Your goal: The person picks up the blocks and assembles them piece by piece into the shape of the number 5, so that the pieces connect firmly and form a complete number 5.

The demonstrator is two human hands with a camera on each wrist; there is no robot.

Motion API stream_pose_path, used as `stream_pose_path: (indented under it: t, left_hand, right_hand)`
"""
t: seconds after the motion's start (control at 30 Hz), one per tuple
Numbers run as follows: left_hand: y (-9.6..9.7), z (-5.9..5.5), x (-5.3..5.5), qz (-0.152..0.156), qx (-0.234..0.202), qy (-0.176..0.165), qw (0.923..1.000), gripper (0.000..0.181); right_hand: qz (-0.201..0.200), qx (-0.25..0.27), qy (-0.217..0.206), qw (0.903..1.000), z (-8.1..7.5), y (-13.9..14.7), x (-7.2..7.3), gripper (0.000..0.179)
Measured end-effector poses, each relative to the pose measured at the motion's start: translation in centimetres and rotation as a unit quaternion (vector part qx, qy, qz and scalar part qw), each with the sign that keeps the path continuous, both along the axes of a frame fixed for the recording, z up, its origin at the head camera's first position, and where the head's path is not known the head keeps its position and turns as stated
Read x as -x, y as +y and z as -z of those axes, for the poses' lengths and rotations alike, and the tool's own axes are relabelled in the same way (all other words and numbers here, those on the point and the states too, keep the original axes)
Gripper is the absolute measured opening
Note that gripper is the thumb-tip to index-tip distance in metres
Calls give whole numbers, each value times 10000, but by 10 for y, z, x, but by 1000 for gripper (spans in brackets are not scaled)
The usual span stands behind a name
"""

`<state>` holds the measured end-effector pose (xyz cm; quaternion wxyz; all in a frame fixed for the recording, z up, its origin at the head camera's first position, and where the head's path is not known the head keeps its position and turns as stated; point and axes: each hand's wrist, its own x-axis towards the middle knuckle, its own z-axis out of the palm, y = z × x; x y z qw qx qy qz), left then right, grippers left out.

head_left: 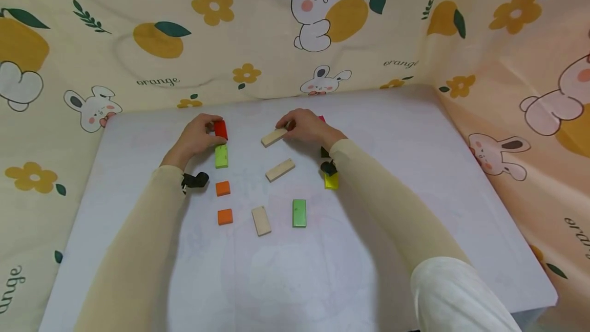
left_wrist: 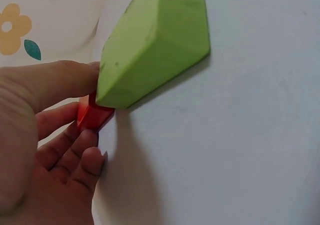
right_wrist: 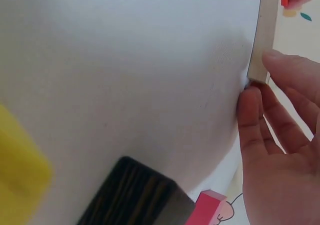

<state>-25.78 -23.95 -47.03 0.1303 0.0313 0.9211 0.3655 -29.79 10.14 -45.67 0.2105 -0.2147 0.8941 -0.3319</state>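
Observation:
At the far left of the table, my left hand point(head_left: 195, 137) grips a red block point(head_left: 220, 130) between thumb and fingers. Directly nearer is a lime green block point(head_left: 222, 156); in the left wrist view its corner point(left_wrist: 150, 50) overlaps the thumb and part of the red block. My right hand point(head_left: 308, 127) pinches the right end of a plain wooden block point(head_left: 273, 138), thumb on its top face in the right wrist view. A second plain wooden block point(head_left: 280, 170) lies slanted, nearer than the first. Behind the right wrist a pink-red block point(right_wrist: 206, 207) shows partly.
Two orange blocks point(head_left: 223, 188) lie in line below the lime green one. A third wooden block point(head_left: 261, 221) and a green block point(head_left: 299, 213) lie nearest. Under the right wrist are a yellow block point(head_left: 331, 181) and a dark striped block point(right_wrist: 135, 195). Patterned cloth point(head_left: 258, 24) hangs behind the table.

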Motion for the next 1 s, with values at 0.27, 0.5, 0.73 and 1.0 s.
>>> stream_pose_path:
  t: [0.27, 0.5, 0.73, 1.0]
  left_hand:
    - [0, -3, 2, 12, -32, -5, 10000, 66]
    - [0, -2, 1, 38, -7, -92, 10000, 65]
    - [1, 0, 3, 63, 7, -66, 10000, 65]
    - [7, -10, 2, 100, -76, -72, 9999, 65]
  right_hand:
    - [51, -157, 74, 9998, 1, -4, 4, 28]
    - [132, -117, 16, 9998, 4, -4, 2, 24]
    - [234, -66, 133, 9996, 4, -1, 1, 22]
    - [276, -74, 126, 9995, -2, 4, 2, 27]
